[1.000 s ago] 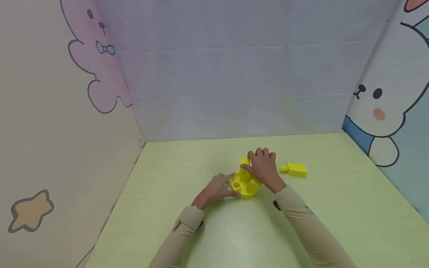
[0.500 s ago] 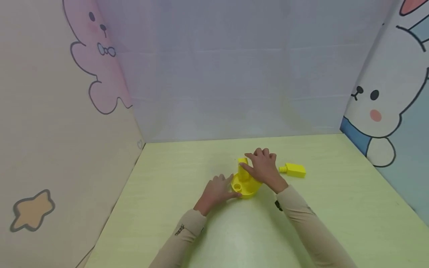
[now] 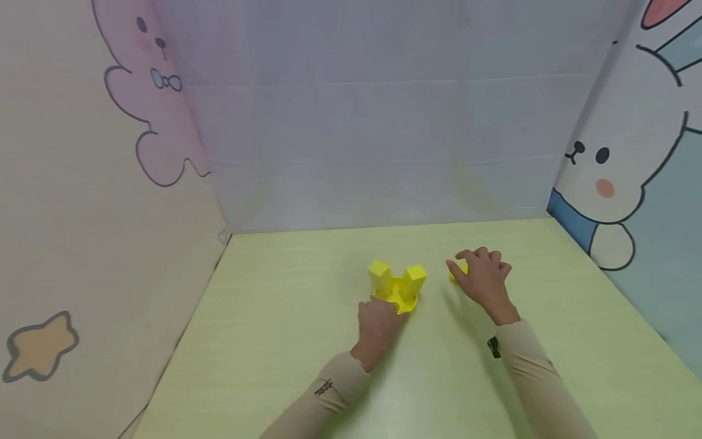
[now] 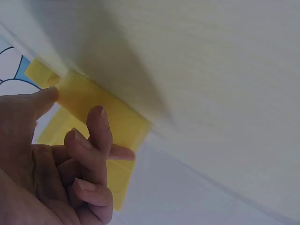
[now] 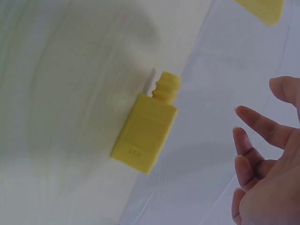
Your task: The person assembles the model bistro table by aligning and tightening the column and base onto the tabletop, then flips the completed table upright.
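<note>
My left hand [image 3: 378,326] grips the near side of a round yellow base [image 3: 407,301]. In the left wrist view its thumb and index finger lie along the base's wall [image 4: 124,121], the other fingers curled. Two yellow blocks [image 3: 380,277] stand in the base, leaning outward from each other. A round socket at the base's front is partly hidden by the fingers. My right hand [image 3: 484,281] hovers over a loose yellow block [image 5: 144,133] with a ridged neck, mostly hidden in the head view. Its fingers are spread and loosely bent, apart from the block.
The pale yellow-green tabletop [image 3: 274,292] meets a plain white back panel [image 3: 351,152]. Side panels carry cartoon drawings, a pink animal [image 3: 159,122] on the left and a white rabbit [image 3: 620,146] on the right.
My right hand has left the upright block and moved right, over the loose block. My left hand has shifted to the near side of the base, which has turned, its blocks now at the back.
</note>
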`<state>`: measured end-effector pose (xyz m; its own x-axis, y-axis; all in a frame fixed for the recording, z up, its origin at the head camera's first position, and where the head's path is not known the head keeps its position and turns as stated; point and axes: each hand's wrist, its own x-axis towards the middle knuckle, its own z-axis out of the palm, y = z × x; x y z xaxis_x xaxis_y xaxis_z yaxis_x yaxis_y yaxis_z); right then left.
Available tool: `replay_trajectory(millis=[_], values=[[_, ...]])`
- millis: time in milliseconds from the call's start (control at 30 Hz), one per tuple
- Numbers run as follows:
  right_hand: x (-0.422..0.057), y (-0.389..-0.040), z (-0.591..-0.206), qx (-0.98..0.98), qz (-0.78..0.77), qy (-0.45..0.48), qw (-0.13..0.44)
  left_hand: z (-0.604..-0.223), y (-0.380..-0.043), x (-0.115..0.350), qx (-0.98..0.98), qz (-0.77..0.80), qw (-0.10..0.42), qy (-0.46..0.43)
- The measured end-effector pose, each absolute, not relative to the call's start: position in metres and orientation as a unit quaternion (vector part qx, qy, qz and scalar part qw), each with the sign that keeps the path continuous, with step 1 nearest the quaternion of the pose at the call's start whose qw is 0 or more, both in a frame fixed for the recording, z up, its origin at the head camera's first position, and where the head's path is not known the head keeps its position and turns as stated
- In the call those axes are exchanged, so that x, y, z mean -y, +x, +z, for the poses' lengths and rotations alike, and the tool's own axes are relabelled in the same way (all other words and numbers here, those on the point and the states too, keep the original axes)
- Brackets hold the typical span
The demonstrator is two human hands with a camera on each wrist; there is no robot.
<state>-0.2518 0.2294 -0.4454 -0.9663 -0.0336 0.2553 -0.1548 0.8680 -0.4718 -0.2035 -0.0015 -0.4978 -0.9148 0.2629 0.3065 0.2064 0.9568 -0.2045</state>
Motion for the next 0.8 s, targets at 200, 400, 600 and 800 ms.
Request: replay_trajectory(millis=[200, 400, 600, 800], values=[[-0.252, -0.249, -0.459, 0.961, 0.254, 0.019, 0.111, -0.494, -0.199, -0.014, 0.966, 0.172, 0.168, -0.1], [-0.272, -0.248, -0.465, 0.966, 0.247, 0.02, 0.069, -0.492, -0.198, -0.004, 0.968, 0.136, 0.177, -0.117], [-0.294, -0.247, -0.469, 0.969, 0.244, 0.037, 0.001, -0.505, -0.207, 0.028, 0.97, 0.04, 0.177, -0.161], [-0.304, -0.249, -0.476, 0.97, 0.24, 0.037, -0.027, -0.504, -0.221, 0.053, 0.968, -0.169, 0.033, -0.18]])
